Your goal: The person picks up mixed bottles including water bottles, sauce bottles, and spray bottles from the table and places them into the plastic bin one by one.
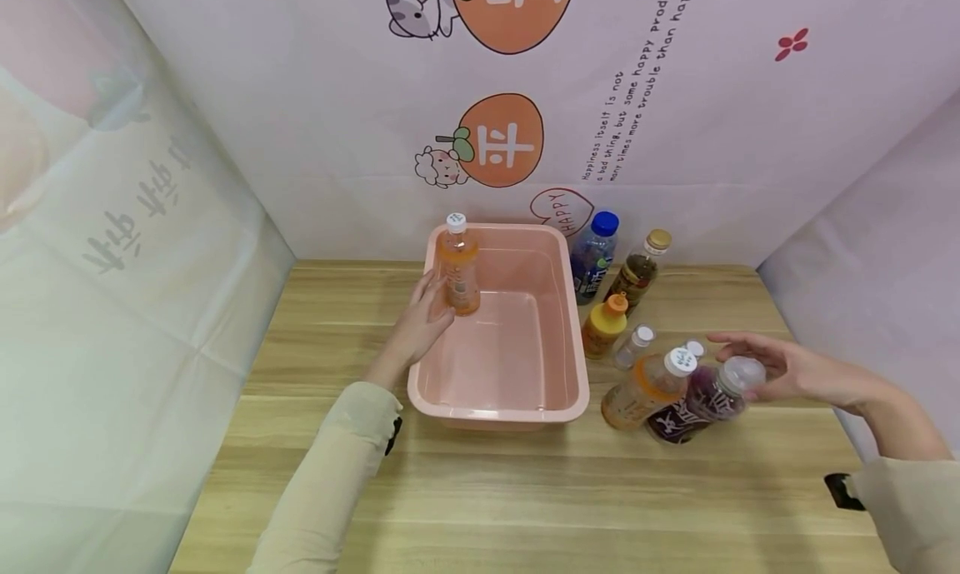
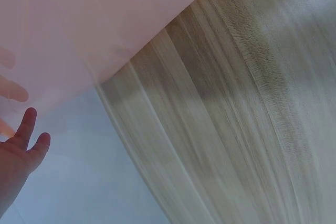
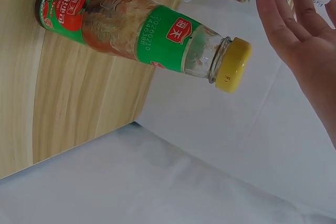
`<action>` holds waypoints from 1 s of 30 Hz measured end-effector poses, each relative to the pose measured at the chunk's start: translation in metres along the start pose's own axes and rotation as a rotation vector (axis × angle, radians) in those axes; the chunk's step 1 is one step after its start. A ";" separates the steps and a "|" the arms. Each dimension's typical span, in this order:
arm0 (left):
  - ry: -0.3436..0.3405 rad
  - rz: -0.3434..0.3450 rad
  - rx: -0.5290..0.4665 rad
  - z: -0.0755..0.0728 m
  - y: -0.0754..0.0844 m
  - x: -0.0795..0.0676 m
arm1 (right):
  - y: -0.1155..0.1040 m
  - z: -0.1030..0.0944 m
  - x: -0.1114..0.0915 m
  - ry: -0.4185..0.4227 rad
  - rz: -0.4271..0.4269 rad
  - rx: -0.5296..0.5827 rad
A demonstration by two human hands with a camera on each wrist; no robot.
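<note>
An orange-tinted bottle (image 1: 461, 278) with a white cap stands in the back left corner of a pink basin (image 1: 491, 414). Beside this bottle is my left hand (image 1: 423, 320), reaching over the basin's left rim. In the left wrist view the fingers (image 2: 26, 124) are spread. On the table to the right, my right hand (image 1: 787, 370) is at the clear cap of a purple bottle (image 1: 705, 403), fingers extended around it. Whether they touch is hard to tell. A second orange-tinted bottle (image 1: 641, 395) stands just left of the purple one.
Right of the basin stand a blue-capped bottle (image 1: 594, 257), a gold-capped bottle (image 1: 637, 274), a yellow squeeze bottle (image 1: 604, 326) and a small clear bottle (image 1: 633, 347). A green-labelled glass bottle (image 3: 142, 30) with a yellow cap shows in the right wrist view. Printed fabric walls (image 1: 360, 124) enclose the table.
</note>
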State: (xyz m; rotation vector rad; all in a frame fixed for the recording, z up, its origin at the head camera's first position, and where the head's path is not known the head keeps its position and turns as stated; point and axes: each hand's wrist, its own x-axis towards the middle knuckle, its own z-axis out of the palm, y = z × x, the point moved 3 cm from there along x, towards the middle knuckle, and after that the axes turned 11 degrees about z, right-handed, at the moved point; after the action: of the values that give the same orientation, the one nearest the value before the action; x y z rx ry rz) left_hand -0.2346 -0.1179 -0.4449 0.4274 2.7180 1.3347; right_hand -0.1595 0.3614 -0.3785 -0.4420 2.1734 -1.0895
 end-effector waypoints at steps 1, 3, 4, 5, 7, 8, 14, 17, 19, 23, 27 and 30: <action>0.000 0.001 -0.001 0.000 0.000 0.000 | 0.000 0.000 0.000 0.002 -0.007 0.003; 0.001 0.005 -0.005 0.000 0.000 0.000 | 0.001 -0.001 0.000 0.013 -0.019 0.006; 0.002 0.003 -0.008 0.000 0.000 0.000 | 0.001 -0.002 0.000 0.022 -0.021 0.002; 0.003 0.004 -0.010 0.000 0.000 0.000 | 0.000 -0.002 0.000 0.030 -0.022 -0.003; 0.004 0.004 -0.012 0.001 -0.001 0.001 | 0.000 -0.004 -0.001 0.055 -0.014 -0.022; 0.005 0.007 -0.011 0.001 -0.001 0.001 | -0.001 -0.005 -0.002 0.070 -0.009 -0.033; 0.012 0.013 0.001 0.001 -0.003 0.002 | -0.007 -0.015 -0.006 0.202 0.046 -0.134; 0.014 0.013 0.003 0.001 -0.004 0.002 | -0.010 -0.020 -0.009 0.240 0.059 -0.150; 0.013 0.012 0.006 0.002 -0.004 0.002 | -0.013 -0.024 -0.011 0.242 0.037 -0.135; 0.010 0.009 0.014 0.002 -0.003 0.002 | -0.022 -0.033 -0.015 0.255 -0.030 -0.114; 0.008 0.013 0.017 0.002 -0.004 0.002 | -0.032 -0.043 -0.019 0.357 0.004 -0.156; 0.011 0.012 0.005 0.001 -0.004 0.002 | -0.041 -0.050 -0.020 0.441 0.046 -0.169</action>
State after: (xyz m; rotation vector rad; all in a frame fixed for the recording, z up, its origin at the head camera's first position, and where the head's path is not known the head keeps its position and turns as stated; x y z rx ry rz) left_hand -0.2372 -0.1186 -0.4489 0.4383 2.7321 1.3377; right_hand -0.1795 0.3773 -0.3159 -0.2378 2.6612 -1.0575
